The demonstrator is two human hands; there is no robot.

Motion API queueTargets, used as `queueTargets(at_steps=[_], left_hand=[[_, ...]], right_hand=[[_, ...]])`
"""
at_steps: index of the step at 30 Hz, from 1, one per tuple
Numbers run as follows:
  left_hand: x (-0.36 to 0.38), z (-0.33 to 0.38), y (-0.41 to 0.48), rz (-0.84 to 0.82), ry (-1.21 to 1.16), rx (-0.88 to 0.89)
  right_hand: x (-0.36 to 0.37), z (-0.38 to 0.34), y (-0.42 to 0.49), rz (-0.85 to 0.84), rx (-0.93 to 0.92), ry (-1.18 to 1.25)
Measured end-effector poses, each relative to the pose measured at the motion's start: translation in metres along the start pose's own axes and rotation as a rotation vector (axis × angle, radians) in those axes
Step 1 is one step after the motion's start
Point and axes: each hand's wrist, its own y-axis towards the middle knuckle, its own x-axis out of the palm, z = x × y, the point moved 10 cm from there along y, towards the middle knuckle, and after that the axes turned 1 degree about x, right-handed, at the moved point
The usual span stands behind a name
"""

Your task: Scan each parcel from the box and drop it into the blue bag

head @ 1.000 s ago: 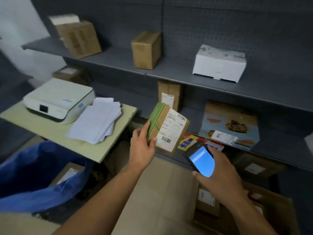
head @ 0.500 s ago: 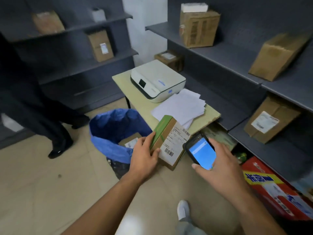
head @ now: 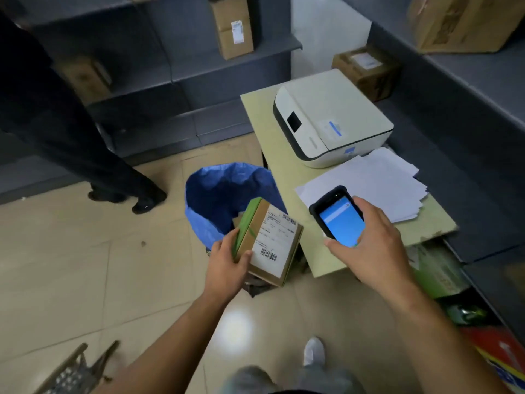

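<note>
Left hand (head: 225, 261) holds parcel (head: 270, 240) over blue bag (head: 216, 194).

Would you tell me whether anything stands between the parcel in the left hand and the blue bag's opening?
Nothing visible does. The left hand holds the parcel at the near rim of the blue bag, whose mouth is open; the table stands beside, not across it.

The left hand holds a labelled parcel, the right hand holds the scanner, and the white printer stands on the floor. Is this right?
Not fully. In the head view the white printer stands on the table, not on the floor. The left hand does hold the labelled parcel, and the right hand the scanner.
</note>
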Motion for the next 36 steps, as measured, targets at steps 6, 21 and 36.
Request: queueTargets(at_steps=[6, 21, 36], left_hand=[[-0.016, -0.039, 0.038, 0.068, 0.005, -0.115], [0.038, -0.122, 0.207, -0.259, 0.050, -0.134], [0.090, -0.070, 0.241, -0.589, -0.038, 0.085]], right_hand=[[0.049, -0.008, 0.058, -0.081, -0.004, 0.014], [0.141, -0.028, 0.103, -0.125, 0.265, -0.106], [0.118, -0.049, 0.102, 0.032, 0.364, -0.117]])
